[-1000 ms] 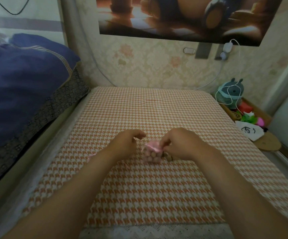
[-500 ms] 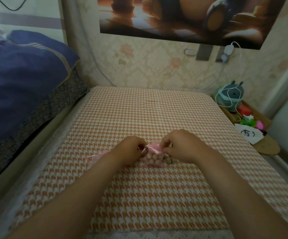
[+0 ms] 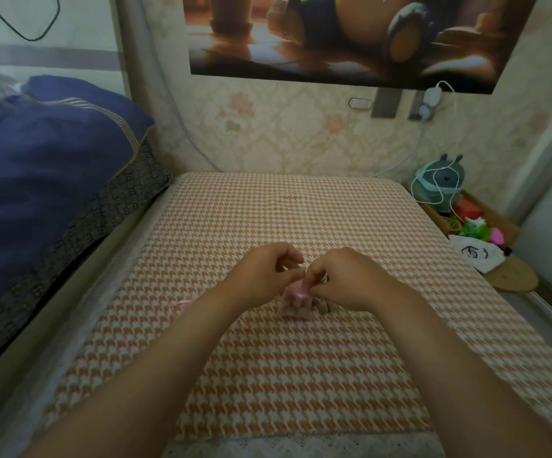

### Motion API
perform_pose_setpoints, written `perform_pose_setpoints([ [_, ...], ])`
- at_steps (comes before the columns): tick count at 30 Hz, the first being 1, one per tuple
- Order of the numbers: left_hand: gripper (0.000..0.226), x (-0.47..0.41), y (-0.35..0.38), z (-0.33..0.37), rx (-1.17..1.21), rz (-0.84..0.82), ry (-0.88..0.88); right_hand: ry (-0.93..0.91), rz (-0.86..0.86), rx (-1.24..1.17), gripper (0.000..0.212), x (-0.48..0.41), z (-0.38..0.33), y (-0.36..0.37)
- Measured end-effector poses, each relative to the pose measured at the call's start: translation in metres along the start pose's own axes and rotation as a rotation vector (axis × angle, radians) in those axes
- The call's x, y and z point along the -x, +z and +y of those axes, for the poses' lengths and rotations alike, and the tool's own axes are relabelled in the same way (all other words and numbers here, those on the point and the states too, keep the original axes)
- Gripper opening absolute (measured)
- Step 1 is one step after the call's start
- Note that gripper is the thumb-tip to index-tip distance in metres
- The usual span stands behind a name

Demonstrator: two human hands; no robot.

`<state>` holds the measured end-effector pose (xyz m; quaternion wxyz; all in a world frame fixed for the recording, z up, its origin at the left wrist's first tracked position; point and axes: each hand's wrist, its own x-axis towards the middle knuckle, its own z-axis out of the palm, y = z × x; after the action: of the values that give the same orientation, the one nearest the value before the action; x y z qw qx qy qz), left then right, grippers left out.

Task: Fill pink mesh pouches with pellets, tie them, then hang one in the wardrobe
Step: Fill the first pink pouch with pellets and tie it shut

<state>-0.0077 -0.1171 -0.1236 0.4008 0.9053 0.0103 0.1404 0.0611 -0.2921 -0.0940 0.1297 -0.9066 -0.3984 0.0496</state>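
A small pink mesh pouch (image 3: 296, 304) filled with brownish pellets rests on the orange-and-white houndstooth cloth (image 3: 301, 375), near the middle. My right hand (image 3: 344, 277) pinches the gathered pink top of the pouch. My left hand (image 3: 264, 271) is close beside it on the left, thumb and fingers pinched together at the pouch's thin drawstring. A few loose pellets (image 3: 322, 307) lie just right of the pouch, partly under my right hand. A pink ribbon strand (image 3: 180, 304) trails on the cloth to the left, behind my left forearm.
A bed with a dark blue quilt (image 3: 43, 173) runs along the left. At the right edge sit a teal plush toy (image 3: 440, 183) wrapped in a white cable, small colourful items, a white drawstring bag (image 3: 474, 256) and a round wooden disc (image 3: 512, 277). A wallpapered wall stands behind.
My left hand has gone from apart on the left to pinching right beside my right hand at the pouch top. The pouch stays on the cloth.
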Motion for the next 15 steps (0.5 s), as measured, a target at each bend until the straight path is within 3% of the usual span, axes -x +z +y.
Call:
perform_pose_setpoints([
  [6,0.005,-0.0038,0.0034,0.0013,-0.131,-0.023,0.06,-0.003,0.002,0.012,0.008,0.0014,0.0005,-0.0022],
  [12,0.019,-0.0032,-0.0004,-0.0037,-0.149,-0.136,0.016,0.002,0.0,0.014,0.01,0.0026,-0.0015,-0.0072],
  [15,0.028,-0.003,-0.0052,-0.0033,-0.278,-0.136,-0.02,0.006,-0.001,0.031,0.011,0.0018,-0.0018,-0.0068],
])
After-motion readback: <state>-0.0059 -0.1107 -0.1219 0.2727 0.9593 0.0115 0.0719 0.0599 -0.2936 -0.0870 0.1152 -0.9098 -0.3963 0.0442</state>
